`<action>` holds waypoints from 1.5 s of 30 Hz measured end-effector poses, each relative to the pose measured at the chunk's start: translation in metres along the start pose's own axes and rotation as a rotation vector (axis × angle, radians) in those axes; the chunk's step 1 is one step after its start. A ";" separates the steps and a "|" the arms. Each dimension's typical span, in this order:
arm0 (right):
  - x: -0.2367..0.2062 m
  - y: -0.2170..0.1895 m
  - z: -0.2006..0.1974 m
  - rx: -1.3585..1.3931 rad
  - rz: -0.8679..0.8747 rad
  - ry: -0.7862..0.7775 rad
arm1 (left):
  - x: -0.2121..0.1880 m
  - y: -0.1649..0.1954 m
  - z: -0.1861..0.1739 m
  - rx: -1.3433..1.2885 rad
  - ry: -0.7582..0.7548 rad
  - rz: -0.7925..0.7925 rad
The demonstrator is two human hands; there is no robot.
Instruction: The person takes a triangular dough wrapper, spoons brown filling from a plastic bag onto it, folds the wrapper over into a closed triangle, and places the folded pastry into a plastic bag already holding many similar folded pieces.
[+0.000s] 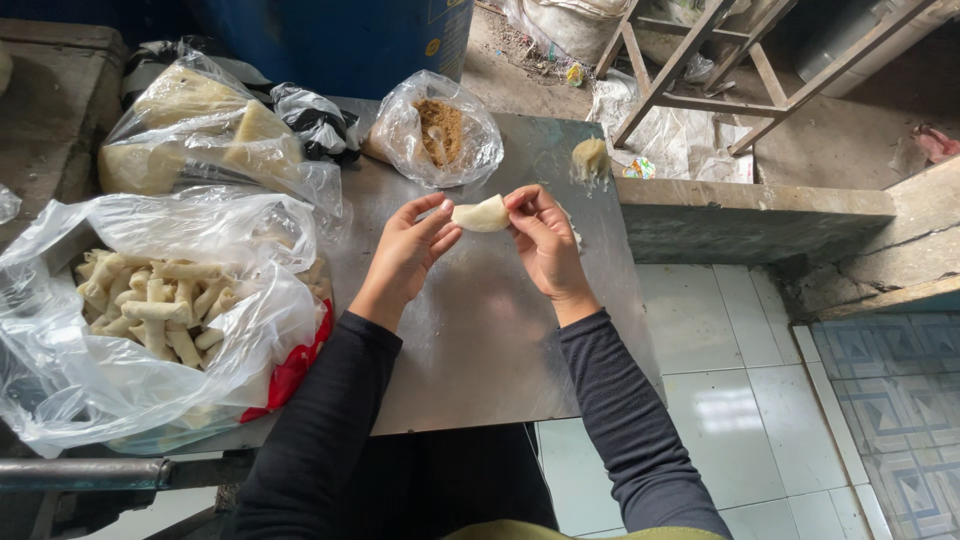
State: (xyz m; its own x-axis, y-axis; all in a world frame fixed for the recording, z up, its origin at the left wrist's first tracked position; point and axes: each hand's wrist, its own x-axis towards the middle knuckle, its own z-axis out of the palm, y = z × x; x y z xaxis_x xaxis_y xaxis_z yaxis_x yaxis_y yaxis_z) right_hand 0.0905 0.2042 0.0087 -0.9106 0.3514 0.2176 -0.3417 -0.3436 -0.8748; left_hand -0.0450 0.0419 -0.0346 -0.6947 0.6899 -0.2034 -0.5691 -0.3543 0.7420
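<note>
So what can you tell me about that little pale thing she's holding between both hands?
The dough piece is pale cream, smooth and soft-looking, folded into a half-moon with its curved edge downward. It is held in the air above the metal table, touching nothing else. The left hand pinches its left end and the right hand its right end, fingertips on the edges. What is inside is hidden.

My steel bench (pixel 480 330) carries a clear bag of rolls (pixel 150 310), a bag of dough sheets (pixel 200 130), a filling bag (pixel 438 130) and a dough lump (pixel 590 157).

A makeshift food-prep workshop; steel table (pixel 480 340), bagged rolled pastries (pixel 150 305), filling bag (pixel 440 130), tiled floor (pixel 760 400).
</note>
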 end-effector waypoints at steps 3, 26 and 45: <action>0.003 0.009 0.004 0.071 0.048 -0.026 | -0.005 0.004 -0.002 0.101 0.018 0.085; 0.073 -0.009 0.045 -1.469 -0.443 -0.142 | -0.050 0.009 0.006 1.271 0.205 0.437; 0.111 0.033 0.028 -1.369 -0.509 -0.174 | -0.051 0.010 0.008 1.315 0.207 0.428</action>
State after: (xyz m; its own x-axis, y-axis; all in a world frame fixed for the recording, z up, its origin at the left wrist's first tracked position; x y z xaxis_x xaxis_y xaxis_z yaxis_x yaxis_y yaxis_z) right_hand -0.0284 0.2070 0.0161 -0.8119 0.0384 0.5826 -0.2355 0.8915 -0.3870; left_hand -0.0116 0.0086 -0.0118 -0.8247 0.5346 0.1845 0.4452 0.4126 0.7947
